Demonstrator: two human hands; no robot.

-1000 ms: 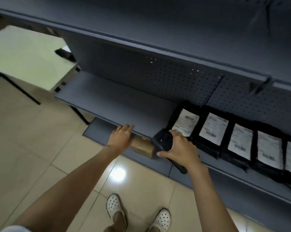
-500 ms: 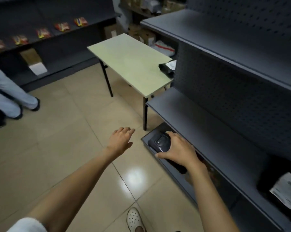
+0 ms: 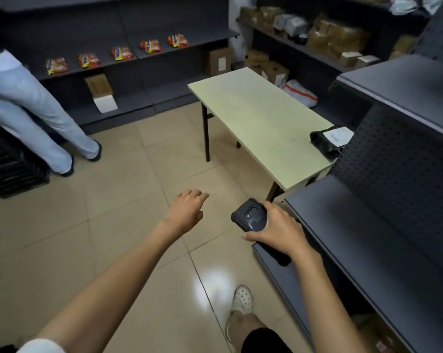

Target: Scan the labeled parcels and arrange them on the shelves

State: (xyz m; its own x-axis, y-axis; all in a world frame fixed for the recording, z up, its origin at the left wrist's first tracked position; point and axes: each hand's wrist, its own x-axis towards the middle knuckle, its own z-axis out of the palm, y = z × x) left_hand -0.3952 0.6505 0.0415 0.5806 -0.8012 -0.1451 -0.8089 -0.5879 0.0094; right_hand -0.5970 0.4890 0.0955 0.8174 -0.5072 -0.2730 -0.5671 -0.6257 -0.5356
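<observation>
No writing is legible anywhere. The black parcel (image 3: 326, 143) carries a white shipping label (image 3: 338, 135) on top, print too blurred to read; it lies at the right end of the pale green table (image 3: 256, 115), just beside the perforated back panel (image 3: 398, 159) of the grey shelf unit (image 3: 368, 225). Snack packets (image 3: 121, 53) in red and yellow (brand unreadable) sit in a row on the far dark shelf (image 3: 139, 59), five of them, spaced apart. Below them a brown carton with a white sheet (image 3: 102, 94) leans at the shelf foot.

Right hand (image 3: 279, 229) grips a black handheld scanner (image 3: 253, 217), fingers curled over its top edge, thumb along the near side, camera lens facing up; the device sticks out past the wrist toward the person. The hand is over the floor, at the front edge of the lowest grey shelf. Left hand (image 3: 187, 212) holds nothing, palm down, fingers loosely extended and together, arm stretched forward over the tan tiled floor (image 3: 113, 225).

Far right shelves (image 3: 304, 47) hold brown taped boxes and grey bags, labels too small to read. A white and red bag (image 3: 300, 93) lies under them. Another person's legs in light blue trousers (image 3: 29, 110) stand at left beside black stacked crates (image 3: 9, 169). One white perforated clog (image 3: 242, 299) shows at bottom.
</observation>
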